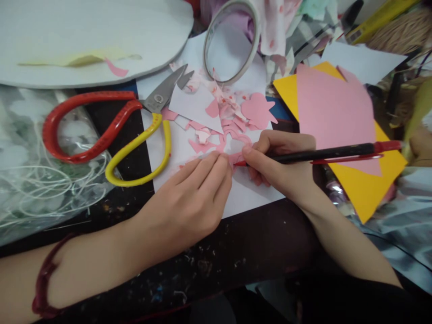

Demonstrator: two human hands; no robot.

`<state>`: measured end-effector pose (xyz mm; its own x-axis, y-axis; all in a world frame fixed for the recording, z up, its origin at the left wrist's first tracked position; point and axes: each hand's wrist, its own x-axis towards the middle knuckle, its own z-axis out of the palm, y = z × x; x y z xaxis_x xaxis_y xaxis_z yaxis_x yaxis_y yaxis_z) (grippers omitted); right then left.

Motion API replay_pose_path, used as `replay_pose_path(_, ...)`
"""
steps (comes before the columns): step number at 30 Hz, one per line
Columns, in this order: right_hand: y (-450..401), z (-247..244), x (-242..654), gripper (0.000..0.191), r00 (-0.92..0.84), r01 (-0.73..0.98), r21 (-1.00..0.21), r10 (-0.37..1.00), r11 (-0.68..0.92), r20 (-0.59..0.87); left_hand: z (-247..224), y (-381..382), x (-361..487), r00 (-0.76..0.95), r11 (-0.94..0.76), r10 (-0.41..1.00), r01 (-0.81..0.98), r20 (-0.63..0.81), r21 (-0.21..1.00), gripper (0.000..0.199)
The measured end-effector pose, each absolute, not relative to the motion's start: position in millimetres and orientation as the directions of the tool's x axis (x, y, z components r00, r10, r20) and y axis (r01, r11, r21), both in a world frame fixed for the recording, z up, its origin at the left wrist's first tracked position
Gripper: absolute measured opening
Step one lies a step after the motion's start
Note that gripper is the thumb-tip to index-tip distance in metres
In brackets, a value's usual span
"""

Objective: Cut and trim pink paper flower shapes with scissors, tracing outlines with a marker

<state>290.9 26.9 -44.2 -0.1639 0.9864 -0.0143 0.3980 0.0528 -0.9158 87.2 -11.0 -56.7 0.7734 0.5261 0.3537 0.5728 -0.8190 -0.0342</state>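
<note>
My right hand [281, 157] is closed around a black and red pen [324, 154], its red tip pointing left at a small pink paper piece. My left hand [194, 193] lies palm down beside that tip, fingertips pressed together on pink paper scraps [238, 137]; whatever sits beneath them is hidden. White paper [249, 200] lies under both hands. On it are more pink cuttings, a pink flower-like cutout [259, 110] and a white paper piece [192, 108]. Just left of these rest scissors [158, 101] with one red and one yellow handle, blades slightly apart.
A tape roll [205, 51] stands behind the scraps. Pink paper [334, 112] overlaps a yellow sheet [364, 198] at the right. To the left are a clear plastic bag [20, 198] with white cords and a large white board [84, 27]. The dark table edge [249, 243] runs in front.
</note>
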Motion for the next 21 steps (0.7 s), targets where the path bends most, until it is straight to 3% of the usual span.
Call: replay_pose_path(21,28.6,-45.0,288.9,0.036,-0.126,0.364,-0.93,0.992,0.051,0.005,-56.9,-11.5,86.9,0.777,-0.821,0.529,0.57,0.34,-0.027,0.043)
